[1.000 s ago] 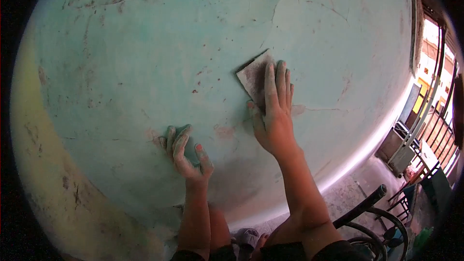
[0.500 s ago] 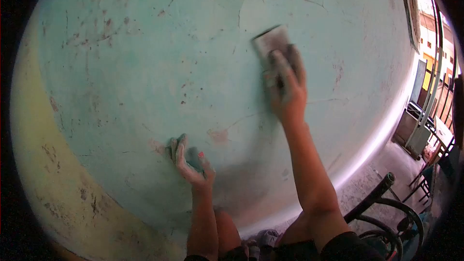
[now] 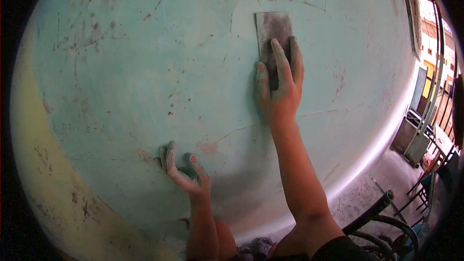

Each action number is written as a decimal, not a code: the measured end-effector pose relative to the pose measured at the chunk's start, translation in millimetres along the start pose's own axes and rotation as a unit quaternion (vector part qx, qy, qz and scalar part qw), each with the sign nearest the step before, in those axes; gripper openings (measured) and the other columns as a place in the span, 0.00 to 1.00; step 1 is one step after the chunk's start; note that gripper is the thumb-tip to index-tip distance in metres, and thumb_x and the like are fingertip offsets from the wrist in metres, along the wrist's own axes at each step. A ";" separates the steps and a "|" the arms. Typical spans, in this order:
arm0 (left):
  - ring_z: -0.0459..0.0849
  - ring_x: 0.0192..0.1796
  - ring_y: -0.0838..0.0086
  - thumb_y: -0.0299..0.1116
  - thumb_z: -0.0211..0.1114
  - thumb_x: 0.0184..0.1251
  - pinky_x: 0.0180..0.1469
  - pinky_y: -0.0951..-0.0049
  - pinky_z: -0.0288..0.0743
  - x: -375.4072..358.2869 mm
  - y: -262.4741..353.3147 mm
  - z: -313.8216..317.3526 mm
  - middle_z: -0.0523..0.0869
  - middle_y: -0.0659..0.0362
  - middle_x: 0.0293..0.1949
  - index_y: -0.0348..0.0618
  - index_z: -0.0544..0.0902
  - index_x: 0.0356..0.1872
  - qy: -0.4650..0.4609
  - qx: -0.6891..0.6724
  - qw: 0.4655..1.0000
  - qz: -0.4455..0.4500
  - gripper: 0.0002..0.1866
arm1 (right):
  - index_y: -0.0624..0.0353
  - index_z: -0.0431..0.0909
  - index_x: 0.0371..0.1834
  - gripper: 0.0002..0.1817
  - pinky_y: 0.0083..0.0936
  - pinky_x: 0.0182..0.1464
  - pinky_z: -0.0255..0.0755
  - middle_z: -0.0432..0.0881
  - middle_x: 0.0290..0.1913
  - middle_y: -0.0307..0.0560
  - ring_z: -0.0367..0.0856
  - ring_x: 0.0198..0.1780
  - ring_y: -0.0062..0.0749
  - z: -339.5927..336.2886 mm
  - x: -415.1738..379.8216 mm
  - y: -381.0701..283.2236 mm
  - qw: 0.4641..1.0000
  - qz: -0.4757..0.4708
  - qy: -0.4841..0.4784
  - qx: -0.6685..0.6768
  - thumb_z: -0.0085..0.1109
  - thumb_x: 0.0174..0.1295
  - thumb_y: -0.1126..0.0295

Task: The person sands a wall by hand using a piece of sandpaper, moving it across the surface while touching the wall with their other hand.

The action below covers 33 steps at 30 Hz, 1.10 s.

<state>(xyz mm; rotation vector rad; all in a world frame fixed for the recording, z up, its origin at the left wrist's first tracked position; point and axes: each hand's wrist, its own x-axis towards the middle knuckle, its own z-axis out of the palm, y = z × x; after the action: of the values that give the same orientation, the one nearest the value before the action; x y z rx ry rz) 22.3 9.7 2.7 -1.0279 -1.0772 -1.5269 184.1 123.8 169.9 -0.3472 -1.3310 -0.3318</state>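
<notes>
A pale green wall (image 3: 145, 96), stained and cracked, fills most of the view. My right hand (image 3: 282, 75) grips a flat, dusty grey-brown sanding sheet (image 3: 274, 25) and presses it to the upper part of the wall, fingers over its lower half. Lower and to the left, my left hand (image 3: 186, 171) is empty with its fingers apart, its fingertips at the wall beside a small worn patch (image 3: 209, 148). Both hands are coated with pale dust.
A black tubular metal frame (image 3: 369, 212) stands at the lower right. Behind it are a dusty floor (image 3: 357, 203), chairs and a barred opening at the right edge. My knees show at the bottom, close to the wall.
The sheet in my right hand has moved slightly up and turned more upright. My left hand sits slightly lower and further left in the view, which has shifted a little.
</notes>
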 end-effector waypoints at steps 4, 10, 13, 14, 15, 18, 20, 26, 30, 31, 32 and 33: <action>0.74 0.64 0.53 0.37 0.56 0.76 0.69 0.50 0.62 -5.1 -6.6 -2.5 0.74 0.41 0.62 0.30 0.64 0.66 -0.008 0.023 1.000 0.009 0.26 | 0.50 0.72 0.68 0.29 0.52 0.70 0.62 0.59 0.74 0.68 0.62 0.72 0.65 -2.2 -50.0 -21.0 1.000 -0.007 -0.027 0.000 0.65 0.60 0.71; 0.75 0.64 0.52 0.37 0.57 0.75 0.69 0.51 0.62 -1.0 -5.0 -0.5 0.74 0.40 0.63 0.29 0.63 0.66 -0.006 -0.021 1.000 0.017 0.27 | 0.53 0.72 0.67 0.30 0.49 0.70 0.62 0.61 0.72 0.67 0.63 0.71 0.63 -1.0 -7.5 -21.3 0.999 0.021 -0.019 0.032 0.65 0.59 0.73; 0.75 0.63 0.52 0.37 0.57 0.75 0.69 0.52 0.62 -4.2 -5.8 -4.1 0.74 0.39 0.62 0.30 0.63 0.66 -0.017 -0.015 1.000 0.014 0.27 | 0.55 0.73 0.65 0.30 0.45 0.70 0.63 0.63 0.70 0.68 0.65 0.69 0.62 -5.5 -29.6 -23.4 0.999 -0.010 -0.034 0.010 0.67 0.57 0.74; 0.75 0.63 0.51 0.36 0.56 0.75 0.69 0.52 0.63 -4.8 -7.8 -3.3 0.75 0.39 0.61 0.30 0.63 0.66 -0.022 -0.017 0.999 0.018 0.26 | 0.55 0.73 0.65 0.30 0.45 0.70 0.63 0.63 0.70 0.68 0.65 0.69 0.62 -10.9 -52.3 -27.8 0.999 -0.020 -0.038 0.011 0.67 0.57 0.74; 0.75 0.63 0.51 0.36 0.56 0.75 0.69 0.52 0.63 -4.3 -10.4 -2.5 0.75 0.39 0.61 0.30 0.63 0.66 -0.011 -0.016 1.000 0.011 0.26 | 0.54 0.73 0.65 0.30 0.45 0.70 0.63 0.63 0.70 0.68 0.66 0.69 0.61 -16.4 -75.7 -30.8 0.994 -0.065 -0.082 0.025 0.67 0.57 0.75; 0.75 0.62 0.51 0.34 0.55 0.74 0.67 0.51 0.65 -11.0 -10.1 -2.7 0.75 0.39 0.61 0.30 0.63 0.66 -0.030 -0.038 0.999 0.015 0.26 | 0.55 0.74 0.64 0.29 0.46 0.69 0.64 0.63 0.70 0.68 0.67 0.69 0.60 -17.4 -84.7 -15.7 0.980 -0.131 -0.145 0.040 0.67 0.56 0.76; 0.71 0.68 0.48 0.30 0.59 0.67 0.73 0.41 0.49 -13.5 -9.9 2.6 0.79 0.47 0.62 0.38 0.65 0.64 -0.001 -0.060 0.998 -0.013 0.25 | 0.56 0.72 0.66 0.30 0.48 0.68 0.64 0.62 0.71 0.67 0.66 0.69 0.60 -18.0 -72.1 -11.7 0.989 -0.097 -0.106 0.026 0.67 0.57 0.75; 0.71 0.68 0.50 0.29 0.59 0.66 0.74 0.41 0.47 -14.8 -7.4 1.5 0.80 0.48 0.61 0.39 0.66 0.63 -0.003 -0.065 0.998 -0.028 0.25 | 0.54 0.72 0.66 0.31 0.51 0.69 0.64 0.61 0.72 0.67 0.66 0.68 0.62 -21.5 -118.0 -19.2 0.985 -0.088 -0.143 0.044 0.68 0.57 0.73; 0.71 0.68 0.50 0.29 0.59 0.66 0.74 0.40 0.46 -10.3 -8.1 0.7 0.80 0.48 0.61 0.39 0.66 0.63 -0.003 -0.087 0.996 -0.016 0.24 | 0.54 0.78 0.61 0.28 0.50 0.66 0.68 0.64 0.70 0.66 0.69 0.66 0.62 -38.3 -113.6 -10.1 0.954 -0.195 -0.227 0.036 0.72 0.54 0.72; 0.71 0.68 0.50 0.29 0.59 0.66 0.74 0.41 0.47 -11.2 -7.9 0.3 0.80 0.48 0.61 0.39 0.66 0.63 -0.006 -0.087 0.996 -0.021 0.25 | 0.54 0.75 0.63 0.30 0.50 0.66 0.67 0.64 0.70 0.65 0.69 0.66 0.61 -36.6 -107.1 -1.6 0.962 -0.183 -0.198 0.027 0.72 0.54 0.71; 0.72 0.68 0.50 0.29 0.59 0.66 0.74 0.41 0.47 -11.7 -7.3 0.3 0.80 0.48 0.61 0.39 0.65 0.63 -0.008 -0.089 0.996 -0.025 0.25 | 0.55 0.72 0.66 0.33 0.49 0.66 0.67 0.64 0.70 0.66 0.68 0.67 0.60 -37.3 -102.6 3.7 0.975 -0.149 -0.167 0.010 0.72 0.54 0.71; 0.72 0.68 0.50 0.29 0.59 0.66 0.74 0.41 0.47 -10.2 -6.0 -2.2 0.80 0.48 0.61 0.39 0.65 0.63 -0.012 -0.093 0.995 -0.025 0.25 | 0.55 0.71 0.67 0.34 0.48 0.66 0.66 0.64 0.70 0.66 0.68 0.67 0.60 -37.6 -102.1 5.4 0.980 -0.129 -0.150 0.003 0.71 0.54 0.71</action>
<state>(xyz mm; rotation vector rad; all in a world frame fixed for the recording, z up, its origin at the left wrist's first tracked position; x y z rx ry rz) 18.0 10.8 -8.5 -1.1566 -0.9975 -1.6829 198.4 116.2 62.2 -0.2241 -1.6782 -0.5080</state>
